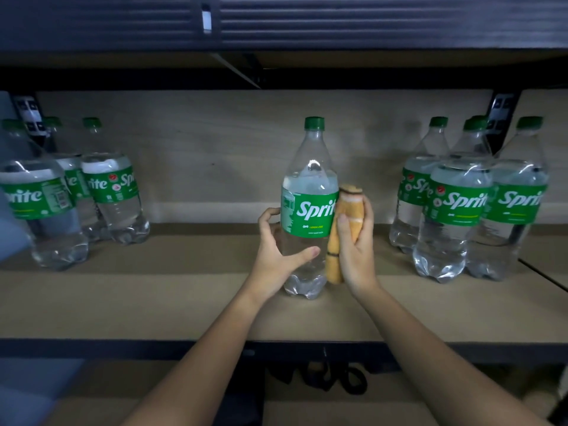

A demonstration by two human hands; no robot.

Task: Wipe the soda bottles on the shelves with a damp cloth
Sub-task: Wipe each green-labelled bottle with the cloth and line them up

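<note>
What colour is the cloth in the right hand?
Orange-yellow with thin dark stripes; the cloth, gripped by the right hand, shows best in the head view.

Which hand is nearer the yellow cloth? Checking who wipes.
Right. The right hand grips the yellow cloth; the left hand is across the middle bottle.
</note>
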